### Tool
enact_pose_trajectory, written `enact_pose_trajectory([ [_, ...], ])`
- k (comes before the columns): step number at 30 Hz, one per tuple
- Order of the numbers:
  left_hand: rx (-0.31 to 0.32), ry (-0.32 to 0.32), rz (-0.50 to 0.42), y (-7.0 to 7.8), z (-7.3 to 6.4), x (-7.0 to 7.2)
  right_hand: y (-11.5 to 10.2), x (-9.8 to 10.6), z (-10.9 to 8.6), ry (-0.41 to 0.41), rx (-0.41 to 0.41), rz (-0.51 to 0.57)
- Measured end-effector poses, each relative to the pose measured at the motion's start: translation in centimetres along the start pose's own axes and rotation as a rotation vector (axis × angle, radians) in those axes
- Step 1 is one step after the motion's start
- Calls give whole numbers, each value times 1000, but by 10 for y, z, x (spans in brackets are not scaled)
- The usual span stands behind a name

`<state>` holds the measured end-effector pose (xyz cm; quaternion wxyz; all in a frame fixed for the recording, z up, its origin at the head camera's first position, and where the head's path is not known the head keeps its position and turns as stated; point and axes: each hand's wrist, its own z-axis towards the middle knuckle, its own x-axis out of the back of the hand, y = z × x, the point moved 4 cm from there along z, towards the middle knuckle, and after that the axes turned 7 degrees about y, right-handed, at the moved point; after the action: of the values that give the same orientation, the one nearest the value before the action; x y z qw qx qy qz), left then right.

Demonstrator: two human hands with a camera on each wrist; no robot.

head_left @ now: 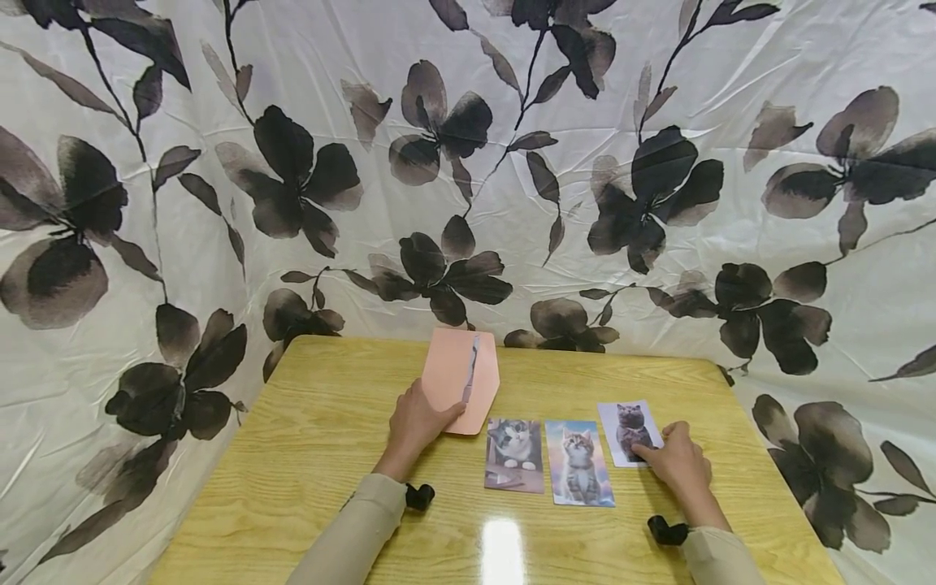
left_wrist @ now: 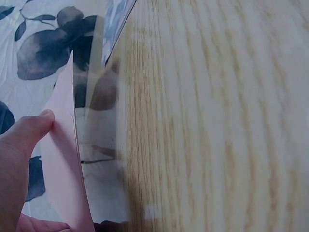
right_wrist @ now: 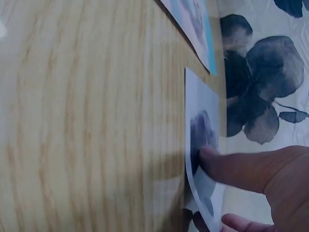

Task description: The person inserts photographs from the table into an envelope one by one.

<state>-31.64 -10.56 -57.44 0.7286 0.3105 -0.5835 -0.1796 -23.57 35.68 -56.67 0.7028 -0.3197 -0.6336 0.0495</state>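
My left hand point(head_left: 415, 424) holds a pink envelope point(head_left: 448, 361) by its near left side, the thumb lying on top. A narrow strip of a picture shows along the envelope's opening. In the left wrist view the envelope point(left_wrist: 63, 159) is tilted up from the table between thumb and fingers. My right hand point(head_left: 682, 465) pinches the lower right corner of a photo card point(head_left: 629, 418) with a dark grey cat. In the right wrist view the thumb presses on this card point(right_wrist: 203, 104), whose near edge bends up slightly.
Between the hands, a card with a grey-and-white cat point(head_left: 514, 455) and a card with a tabby kitten point(head_left: 578, 463) lie face up side by side. The wooden table point(head_left: 329, 390) ends at a flower-printed cloth point(head_left: 556, 227) behind it and at the sides.
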Motion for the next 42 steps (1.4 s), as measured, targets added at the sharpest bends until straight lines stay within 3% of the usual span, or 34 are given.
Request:
enact_pose_trajectory([
  [8, -14, 7, 1, 4, -4, 4, 1, 9, 6, -1, -4, 11],
  [23, -22, 4, 5, 4, -4, 4, -24, 25, 16, 134, 13, 292],
  [30, -29, 12, 10, 3, -3, 3, -44, 12, 20, 66, -17, 533],
  [42, -19, -4, 14, 2, -2, -2, -89, -23, 14, -27, 4, 654],
])
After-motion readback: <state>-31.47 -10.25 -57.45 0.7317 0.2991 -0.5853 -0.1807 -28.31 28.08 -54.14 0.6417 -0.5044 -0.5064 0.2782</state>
